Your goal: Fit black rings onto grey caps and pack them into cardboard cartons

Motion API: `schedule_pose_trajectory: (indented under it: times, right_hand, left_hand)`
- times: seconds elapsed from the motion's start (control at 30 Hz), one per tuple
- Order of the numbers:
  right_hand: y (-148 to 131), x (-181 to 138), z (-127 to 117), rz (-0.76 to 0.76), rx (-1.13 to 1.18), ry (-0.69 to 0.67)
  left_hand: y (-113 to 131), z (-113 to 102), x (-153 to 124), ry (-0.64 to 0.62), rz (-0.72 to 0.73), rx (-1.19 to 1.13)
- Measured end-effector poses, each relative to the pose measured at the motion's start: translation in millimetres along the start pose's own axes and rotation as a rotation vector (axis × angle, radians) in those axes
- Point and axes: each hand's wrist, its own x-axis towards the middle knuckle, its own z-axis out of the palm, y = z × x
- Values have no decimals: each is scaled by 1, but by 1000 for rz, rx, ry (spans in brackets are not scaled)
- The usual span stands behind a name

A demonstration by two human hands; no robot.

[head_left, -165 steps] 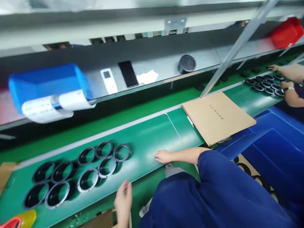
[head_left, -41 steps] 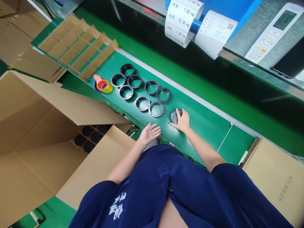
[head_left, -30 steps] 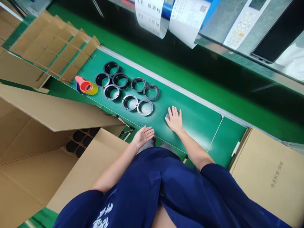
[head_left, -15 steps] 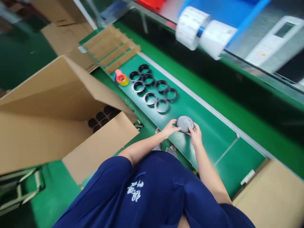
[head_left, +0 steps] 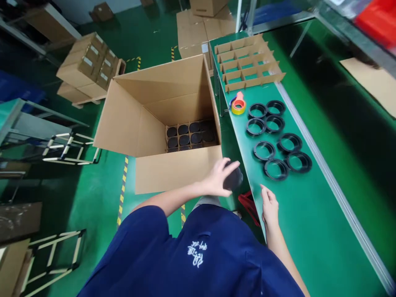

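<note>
My left hand (head_left: 217, 178) grips a dark round part (head_left: 234, 178) from above, fingers and thumb spread around its sides. It hangs beside the front flap of a large cardboard box (head_left: 173, 169), apart from the green table (head_left: 312, 214). My right hand (head_left: 270, 204) is over the table's near edge, fingers loosely bent, with nothing in it. Several black plastic rings (head_left: 276, 169) lie on the table beyond that hand. Inside the box, several black round parts (head_left: 184, 140) sit in the cells of a cardboard divider.
Tape rolls (head_left: 238, 106) and a cardboard divider grid (head_left: 247, 84) lie at the table's far end. A red object (head_left: 249, 206) is under the table edge. Stacked cartons (head_left: 89, 66) stand at the back left, and pipe frames (head_left: 55, 255) stand on the floor at left.
My view has turned left toward the box. Both hands held the round part over the table before; now my right hand has let go and my left has carried it toward the box.
</note>
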Motion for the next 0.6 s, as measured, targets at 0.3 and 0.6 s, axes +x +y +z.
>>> schedule_pose_trajectory:
  times: [0.3, 0.6]
  right_hand:
    - [93, 33, 42, 61, -873, 547]
    - [62, 26, 39, 177, -1013, 386]
  left_hand:
    - [-276, -184, 59, 544, -613, -94]
    - [-410, -58, 127, -251, -576, 130]
